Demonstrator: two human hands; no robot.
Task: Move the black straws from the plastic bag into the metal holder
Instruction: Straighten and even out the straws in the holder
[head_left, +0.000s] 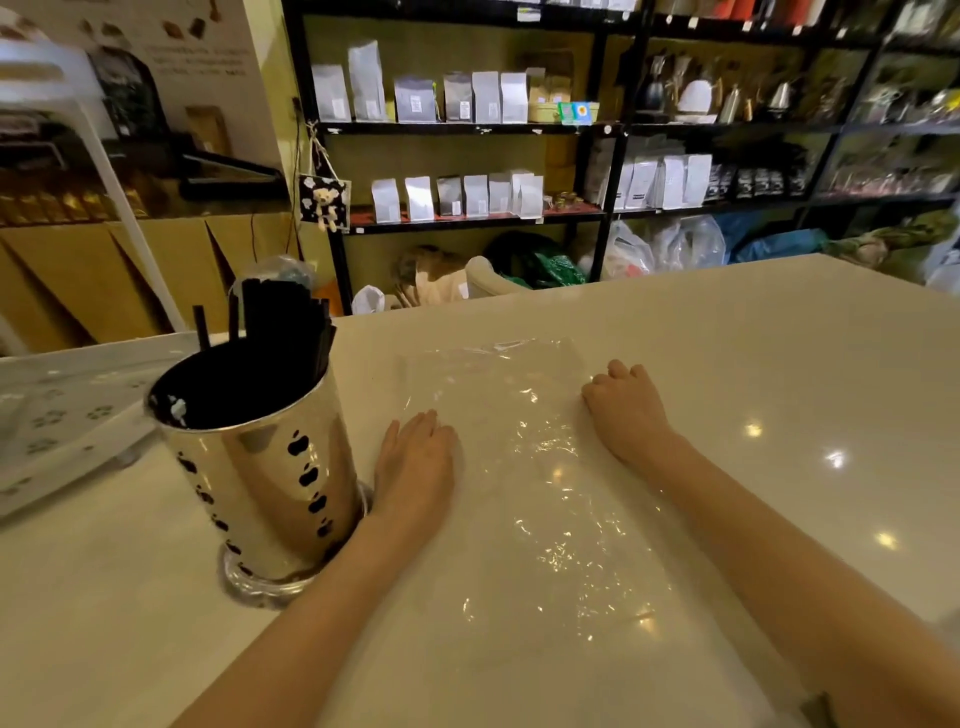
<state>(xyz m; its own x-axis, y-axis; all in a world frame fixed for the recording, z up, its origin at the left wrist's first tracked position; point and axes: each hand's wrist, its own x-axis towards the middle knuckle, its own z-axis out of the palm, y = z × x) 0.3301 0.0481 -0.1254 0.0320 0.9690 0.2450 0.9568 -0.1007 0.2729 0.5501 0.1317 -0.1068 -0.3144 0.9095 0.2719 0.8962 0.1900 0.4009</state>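
A shiny metal holder (265, 483) with dark cut-outs stands on the left of the pale table (753, 364). Black straws (280, 332) stick up out of it, leaning to its far side. A clear plastic bag (519, 467) lies flat on the table between my hands, and I see no straws in it. My left hand (415, 462) rests palm down on the bag's left edge, just right of the holder. My right hand (626, 410) lies on the bag's right edge with its fingers curled under; I see nothing held in it.
A white perforated tray (57, 415) lies at the table's left end behind the holder. Black shelves (467, 130) with white pouches and kettles fill the background. Bags and sacks (649, 249) sit on the floor beyond the table's far edge.
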